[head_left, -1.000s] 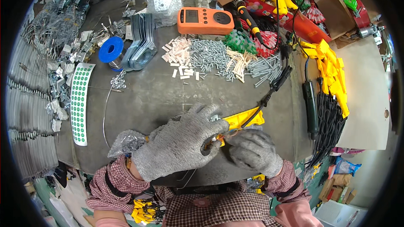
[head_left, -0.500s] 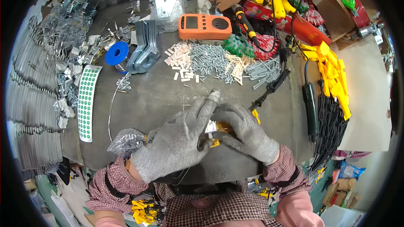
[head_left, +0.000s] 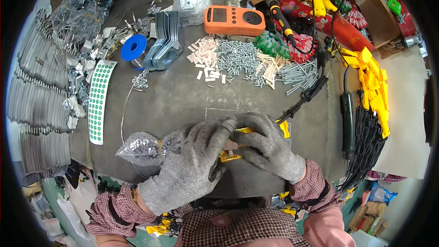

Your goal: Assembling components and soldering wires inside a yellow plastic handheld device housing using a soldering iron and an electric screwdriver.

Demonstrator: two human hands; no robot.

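Close to the table's front edge, a yellow plastic housing (head_left: 230,157) sits between my grey-gloved hands, with a small brownish block (head_left: 230,145) showing in its opening. My right hand (head_left: 270,148) curls its fingers round it. Past those fingers another yellow part (head_left: 284,129) shows beside a black cord (head_left: 299,105). My left hand (head_left: 190,162) reaches over from the left, fingers pressed together, their tips meeting the right fingertips at the housing's far side. What the left fingers pinch, if anything, is hidden. Crumpled clear bubble wrap (head_left: 141,149) lies beside the left hand.
Piles of screws (head_left: 235,59) and pale small pieces (head_left: 204,52) lie ahead, below an orange meter (head_left: 234,20). A blue spool (head_left: 134,47), bent metal plates (head_left: 163,41) and a green-dotted sticker sheet (head_left: 100,103) are left. Yellow handles (head_left: 372,87) and a dark-handled tool (head_left: 348,126) are right.
The view has shifted, so the table things sit farther right. My left fingers have bent down from pointing up and away, and the white piece between the hands now shows as a brownish block.
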